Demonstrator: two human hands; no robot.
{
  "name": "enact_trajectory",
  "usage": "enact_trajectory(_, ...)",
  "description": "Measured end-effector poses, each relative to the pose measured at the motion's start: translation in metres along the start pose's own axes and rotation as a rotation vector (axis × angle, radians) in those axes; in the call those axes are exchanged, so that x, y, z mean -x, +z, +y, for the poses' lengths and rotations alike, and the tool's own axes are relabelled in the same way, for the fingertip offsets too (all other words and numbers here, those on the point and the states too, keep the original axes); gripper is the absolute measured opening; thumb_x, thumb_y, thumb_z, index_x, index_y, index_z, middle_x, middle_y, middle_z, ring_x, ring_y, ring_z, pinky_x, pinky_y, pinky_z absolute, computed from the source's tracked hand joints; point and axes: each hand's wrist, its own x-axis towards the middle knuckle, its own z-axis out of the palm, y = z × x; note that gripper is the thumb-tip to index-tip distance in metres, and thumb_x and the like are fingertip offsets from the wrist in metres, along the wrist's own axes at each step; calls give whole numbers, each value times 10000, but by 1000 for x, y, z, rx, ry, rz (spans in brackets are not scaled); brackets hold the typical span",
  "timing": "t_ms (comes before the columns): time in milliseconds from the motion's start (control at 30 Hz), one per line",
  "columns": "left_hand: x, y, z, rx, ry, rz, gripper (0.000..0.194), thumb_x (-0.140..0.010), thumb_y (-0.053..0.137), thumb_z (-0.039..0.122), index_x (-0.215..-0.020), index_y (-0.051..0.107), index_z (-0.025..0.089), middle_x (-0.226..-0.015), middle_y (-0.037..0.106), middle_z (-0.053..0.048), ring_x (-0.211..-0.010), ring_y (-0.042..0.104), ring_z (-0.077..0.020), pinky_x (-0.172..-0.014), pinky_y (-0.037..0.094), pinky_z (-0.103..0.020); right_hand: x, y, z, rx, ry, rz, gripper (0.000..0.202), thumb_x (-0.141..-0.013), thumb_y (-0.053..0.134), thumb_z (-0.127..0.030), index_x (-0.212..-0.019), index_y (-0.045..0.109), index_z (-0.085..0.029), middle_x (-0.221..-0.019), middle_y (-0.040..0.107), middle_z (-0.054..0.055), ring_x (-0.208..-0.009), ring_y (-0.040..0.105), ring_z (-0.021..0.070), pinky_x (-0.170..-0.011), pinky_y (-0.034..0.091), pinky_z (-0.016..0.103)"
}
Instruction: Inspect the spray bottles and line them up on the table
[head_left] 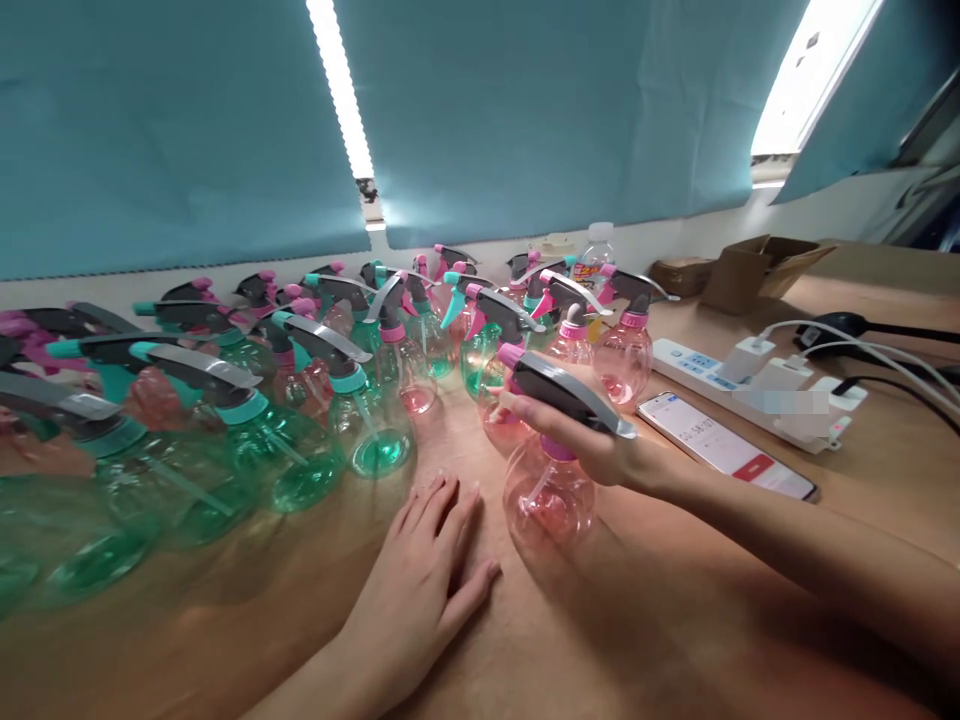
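Note:
My right hand (592,440) is wrapped round the neck and trigger of a clear pink spray bottle (551,505) with a grey and pink spray head. The bottle stands upright on the brown table top (600,640). Flat on the table to its left lies my left hand (431,560), fingers stretched out and holding nothing. Beyond that hand stands a green spray bottle (371,430) with a turquoise collar. Another pink spray bottle (622,350) is just behind my right hand.
Several green and pink spray bottles (285,465) crowd the left and back. At right lie a phone (724,445) with a running timer and a white power strip (750,395) with plugs and cables. An open cardboard box (750,275) stands behind them. A blue-green curtain (510,120) hangs at the back.

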Motion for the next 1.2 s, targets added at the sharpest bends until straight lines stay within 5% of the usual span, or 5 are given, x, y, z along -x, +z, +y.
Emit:
enact_trajectory(300, 6, 10, -4, 4, 11, 67, 507, -979, 452, 457, -1403, 460, 179, -1437, 486, -154, -1354, 395, -342, -1077, 344, -585, 1, -4, -10, 95, -18, -38, 268, -899, 518, -232, -657, 402, -226, -602, 379, -57, -522, 350, 98, -519, 320, 283)
enact_trajectory(433, 8, 16, -7, -4, 24, 94, 514, -987, 436, 466, -1420, 437, 188, -1447, 474, -147, -1362, 381, -331, -1089, 326, -578, 0, -4, -5, 10, 32, -42, 75, -889, 576, -272, -841, 547, -221, -648, 411, -63, -538, 377, 89, -522, 339, 265)
enact_trajectory(567, 8, 16, -7, -9, 23, 83, 518, -991, 419, 467, -1422, 432, 180, -1450, 468, -148, -1368, 371, -328, -1088, 335, -566, 4, -4, 2, 4, 167, -32, 193, -868, 640, -334, -1035, 616, -241, -694, 471, -52, -594, 452, 101, -534, 379, 252)
enact_trajectory(833, 6, 14, -5, -23, 16, 69, 513, -988, 427, 465, -1413, 447, 178, -1444, 477, -141, -1368, 374, -322, -1093, 341, -553, 9, 4, 6, -31, 227, 11, 360, -855, 652, -334, -1205, 610, -263, -1122, 672, 32, -944, 642, 198, -705, 546, 298)
enact_trajectory(1200, 6, 11, -5, -26, 25, 61, 518, -985, 439, 469, -1405, 462, 167, -1444, 478, -146, -1366, 377, -331, -1087, 348, -562, 9, 8, 6, 42, 165, 29, 437, -811, 561, -205, -1245, 554, -254, -1034, 702, 40, -595, 618, 133, -508, 493, 258)
